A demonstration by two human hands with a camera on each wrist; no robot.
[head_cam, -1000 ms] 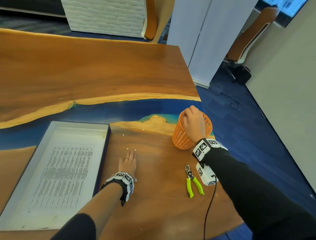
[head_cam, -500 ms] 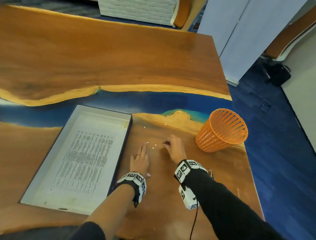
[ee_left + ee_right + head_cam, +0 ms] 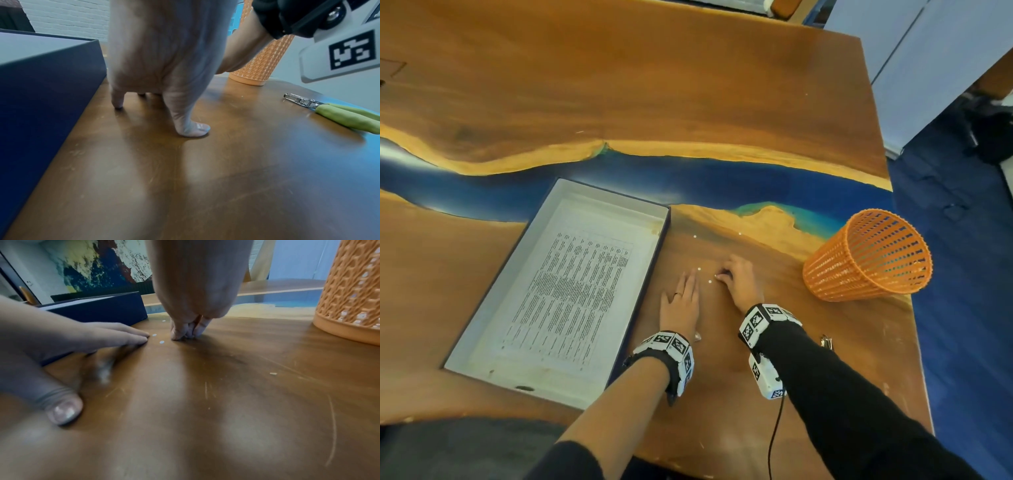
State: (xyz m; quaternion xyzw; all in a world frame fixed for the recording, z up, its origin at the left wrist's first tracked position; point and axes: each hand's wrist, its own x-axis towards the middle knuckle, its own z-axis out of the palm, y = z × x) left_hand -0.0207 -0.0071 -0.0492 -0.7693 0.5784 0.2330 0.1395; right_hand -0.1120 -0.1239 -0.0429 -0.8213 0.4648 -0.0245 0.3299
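Observation:
Several small white paper dots lie on the wooden table between my hands; in the right wrist view the dots sit just left of my right fingertips. My left hand rests flat and open on the table beside the box, fingers straight. My right hand has its fingertips bunched together and pressed to the tabletop, pinching at a pale speck. What lies between them is mostly hidden. An orange mesh basket stands to the right.
A shallow dark-blue box holding a printed sheet lies left of my left hand. A green-handled hole punch lies behind my right wrist. The basket stands near the table's right edge, with blue floor beyond.
My right hand left the basket rim and came down left to the dots, where its fingertips now pinch. My left hand stayed flat. My head tilted down and left.

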